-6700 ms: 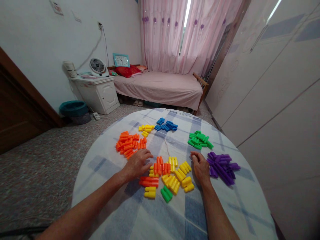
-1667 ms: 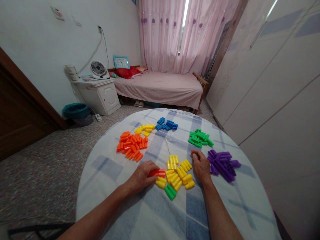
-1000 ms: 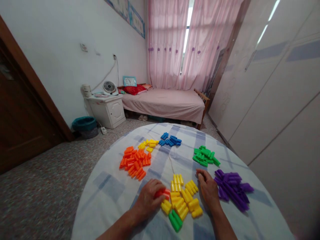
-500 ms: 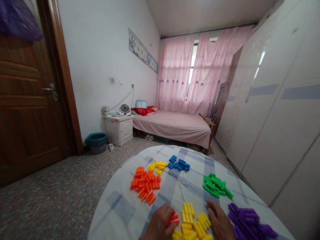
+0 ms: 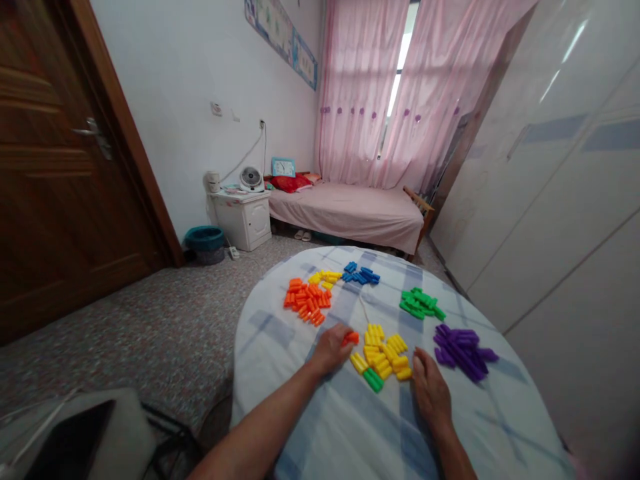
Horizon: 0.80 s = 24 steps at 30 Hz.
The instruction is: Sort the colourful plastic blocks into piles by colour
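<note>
Orange plastic tubes (image 5: 352, 339) (count hidden by fingers): pinched in the left hand (image 5: 331, 349), just left of the yellow plastic tube cluster (image 5: 386, 353). Step, as judged: securing these tubes; the next move would call for a steady pinch, clear of the cluster. Right hand (image 5: 431, 390): just right of the cluster, fingers loosely extended, nothing visibly held. Green plastic piece (image 5: 373, 380): cluster's near edge. Purple plastic pile (image 5: 464, 351): right of the cluster. Cloth-covered worktop (image 5: 340, 427): beneath the cluster.

No writing is legible, clock (image 5: 283, 167) included.
</note>
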Tool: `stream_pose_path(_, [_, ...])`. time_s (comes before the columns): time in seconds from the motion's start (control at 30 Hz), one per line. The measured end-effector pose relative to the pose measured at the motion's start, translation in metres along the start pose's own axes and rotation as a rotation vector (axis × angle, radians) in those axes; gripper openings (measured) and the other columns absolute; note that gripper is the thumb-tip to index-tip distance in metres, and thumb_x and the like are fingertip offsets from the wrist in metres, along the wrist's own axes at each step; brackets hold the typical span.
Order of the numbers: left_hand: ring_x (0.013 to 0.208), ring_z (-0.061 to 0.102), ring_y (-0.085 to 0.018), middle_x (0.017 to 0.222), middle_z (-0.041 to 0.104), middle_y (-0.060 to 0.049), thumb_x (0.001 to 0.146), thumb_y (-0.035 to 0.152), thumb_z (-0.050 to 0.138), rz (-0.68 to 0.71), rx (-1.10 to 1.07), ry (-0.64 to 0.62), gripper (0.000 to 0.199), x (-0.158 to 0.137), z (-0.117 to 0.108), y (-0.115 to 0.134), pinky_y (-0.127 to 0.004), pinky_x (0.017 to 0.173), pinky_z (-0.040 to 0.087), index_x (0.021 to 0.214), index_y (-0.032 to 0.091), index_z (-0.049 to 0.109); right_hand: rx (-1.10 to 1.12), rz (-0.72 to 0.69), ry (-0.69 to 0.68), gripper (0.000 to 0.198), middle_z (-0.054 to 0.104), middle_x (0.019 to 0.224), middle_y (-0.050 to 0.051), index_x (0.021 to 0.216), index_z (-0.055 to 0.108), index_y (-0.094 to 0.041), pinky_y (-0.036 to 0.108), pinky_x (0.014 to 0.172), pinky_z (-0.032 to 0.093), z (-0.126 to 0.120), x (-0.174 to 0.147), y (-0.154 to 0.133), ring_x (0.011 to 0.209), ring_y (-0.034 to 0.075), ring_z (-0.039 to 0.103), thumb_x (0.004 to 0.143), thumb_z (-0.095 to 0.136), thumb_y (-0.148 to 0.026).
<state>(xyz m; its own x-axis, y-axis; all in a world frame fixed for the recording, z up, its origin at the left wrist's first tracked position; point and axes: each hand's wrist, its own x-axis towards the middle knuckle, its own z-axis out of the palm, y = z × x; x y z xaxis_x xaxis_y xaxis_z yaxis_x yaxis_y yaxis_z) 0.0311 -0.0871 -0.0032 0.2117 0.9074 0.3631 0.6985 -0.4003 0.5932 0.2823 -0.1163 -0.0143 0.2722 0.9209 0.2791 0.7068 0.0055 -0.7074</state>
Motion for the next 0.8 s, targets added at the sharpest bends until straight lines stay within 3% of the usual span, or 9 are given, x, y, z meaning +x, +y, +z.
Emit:
stream_pose_path(0.17, [0.081,0.057,-0.015,0.087,0.064,-0.002,0.077,0.023,0.056,-0.023,-0.094,0.062,0.017,0.001,-0.001,-0.002,-0.025,0.075,0.043,0.091,0.019,0.064,-0.012,0.017,-0.027,0.053,0.06,0.12,0.015,0.121,0.054,-0.011,0.04,0.097,0.041,-0.005,-0.015,-0.014,0.111,0.026,0.055,0.083,0.03,-0.04])
stream_pose_path(0.4, [0.082,0.058,-0.015,0.088,0.064,-0.003,0.079,0.021,0.054,-0.057,-0.139,0.21,0.016,0.002,-0.011,-0.007,-0.027,0.077,0.047,0.091,0.017,0.062,-0.015,-0.047,0.017,0.047,0.062,0.116,0.013,0.117,0.056,-0.012,0.039,0.095,0.042,-0.002,-0.014,-0.007,0.107,0.024,0.057,0.082,0.034,-0.034])
stream_pose_path(0.47, [0.086,0.059,-0.016,0.091,0.064,-0.004,0.081,0.023,0.052,-0.087,-0.145,0.319,0.018,0.002,-0.019,-0.017,-0.029,0.081,0.047,0.095,0.017,0.061,-0.006,-0.048,0.02,0.045,0.062,0.115,0.013,0.116,0.056,-0.012,0.038,0.095,0.042,0.0,-0.014,-0.005,0.106,0.024,0.058,0.082,0.035,-0.033])
stream_pose_path(0.6, [0.088,0.06,-0.018,0.094,0.063,-0.005,0.079,0.027,0.055,-0.254,-0.116,0.653,0.022,0.005,-0.043,-0.049,-0.032,0.083,0.048,0.098,0.018,0.061,0.006,-0.061,0.023,0.043,0.063,0.114,0.011,0.114,0.058,-0.014,0.038,0.094,0.042,0.0,-0.014,-0.003,0.105,0.023,0.058,0.081,0.036,-0.031])
stream_pose_path(0.8, [0.093,0.057,-0.02,0.095,0.059,-0.005,0.076,0.02,0.054,-0.342,0.047,0.797,0.022,0.006,-0.068,-0.083,-0.036,0.089,0.047,0.096,0.019,0.061,0.0,-0.057,0.036,0.04,0.064,0.112,0.01,0.111,0.059,-0.015,0.038,0.093,0.042,-0.001,-0.014,-0.005,0.103,0.022,0.058,0.081,0.037,-0.03])
